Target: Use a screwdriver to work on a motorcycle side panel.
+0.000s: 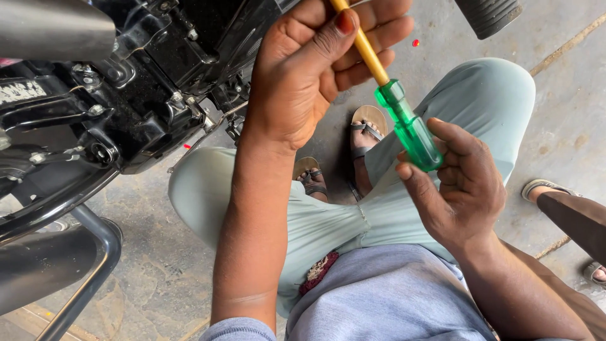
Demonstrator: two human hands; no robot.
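A screwdriver with a clear green handle [410,129] and a yellow shaft [369,57] runs diagonally across the upper middle. My left hand [315,69] grips the yellow shaft between thumb and fingers near the top edge. My right hand [457,186] holds the lower end of the green handle with its thumb and fingertips. Both hands are raised above my lap. The shaft's tip is cut off by the top edge of the view.
A black motorcycle engine and frame [120,101] fills the upper left, with a metal stand tube [88,278] below it. My knees in pale green trousers [486,95] and sandalled feet [366,136] rest on concrete floor. Another person's foot [571,215] shows at the right.
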